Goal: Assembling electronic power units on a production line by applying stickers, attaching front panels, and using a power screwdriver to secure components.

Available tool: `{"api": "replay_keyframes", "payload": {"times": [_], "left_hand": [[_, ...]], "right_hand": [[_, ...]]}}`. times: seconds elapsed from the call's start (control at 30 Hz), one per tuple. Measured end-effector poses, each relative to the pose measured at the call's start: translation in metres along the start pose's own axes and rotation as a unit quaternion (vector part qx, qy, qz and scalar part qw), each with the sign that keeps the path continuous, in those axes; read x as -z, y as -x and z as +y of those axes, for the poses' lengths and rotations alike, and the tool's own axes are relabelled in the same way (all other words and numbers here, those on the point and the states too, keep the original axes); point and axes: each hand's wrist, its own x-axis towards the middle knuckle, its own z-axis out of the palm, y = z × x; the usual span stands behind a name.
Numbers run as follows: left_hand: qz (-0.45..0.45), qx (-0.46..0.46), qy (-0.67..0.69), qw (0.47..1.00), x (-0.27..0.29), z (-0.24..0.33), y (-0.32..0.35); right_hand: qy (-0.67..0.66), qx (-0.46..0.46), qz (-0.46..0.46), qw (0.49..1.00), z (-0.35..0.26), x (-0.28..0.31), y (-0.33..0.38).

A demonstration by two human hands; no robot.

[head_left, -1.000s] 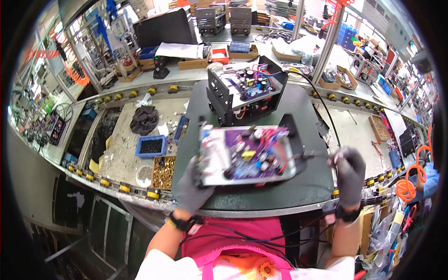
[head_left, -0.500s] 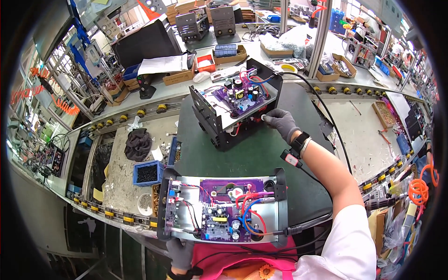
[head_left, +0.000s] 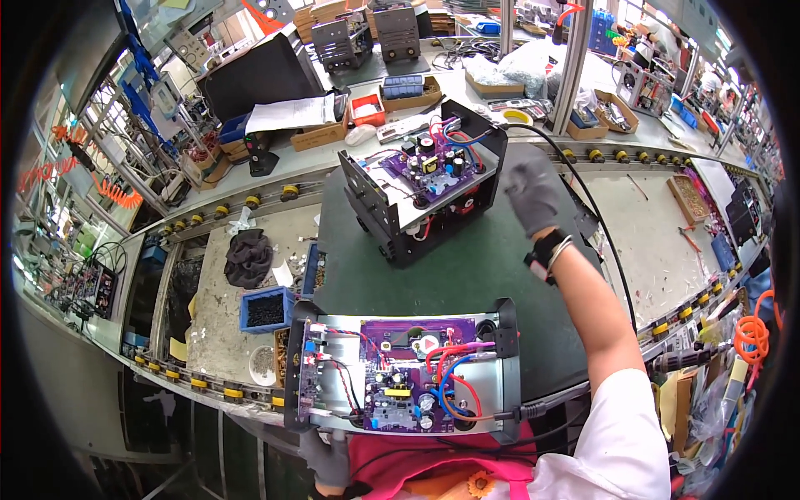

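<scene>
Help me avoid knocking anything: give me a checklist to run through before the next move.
1. Near unit fully over the green worktop: not ok, its lower edge appears past the worktop's front edge.
2. Left hand at the near unit: ok, by its lower-left edge.
3. Left hand's grip firm: cannot tell.
4. Right hand empty: cannot tell, blurred.
5. Far unit standing on the worktop: ok.
6. Black cable clear of the right hand: ok, passing to its right.

Left head-worn fisheye looks down (and ahead) over the worktop (head_left: 467, 285).
</scene>
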Motion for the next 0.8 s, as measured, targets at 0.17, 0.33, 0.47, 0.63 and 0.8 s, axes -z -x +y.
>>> {"api": "replay_keyframes", "payload": {"times": [0.17, 0.33, 0.47, 0.63, 0.8], "left_hand": [[-0.032, -0.134, -0.093, 0.986, 0.01, -0.017, -0.036], [-0.048, -0.163, -0.128, 0.977, -0.011, -0.031, -0.103], [-0.096, -0.168, -0.051, 0.98, -0.039, -0.041, -0.165], [-0.136, -0.178, -0.078, 0.971, -0.077, -0.043, -0.217], [-0.14, -0.214, -0.141, 0.956, -0.091, -0.064, -0.247]], "right_hand": [[0.065, -0.049, -0.027, 0.996, 0.035, 0.031, -0.052], [-0.126, -0.06, -0.13, 0.982, 0.009, 0.075, -0.013], [-0.239, 0.043, -0.168, 0.955, -0.046, 0.184, 0.06], [-0.265, 0.138, -0.287, 0.91, -0.124, 0.264, 0.165], [-0.289, 0.098, -0.291, 0.907, -0.157, 0.249, 0.211]]}}
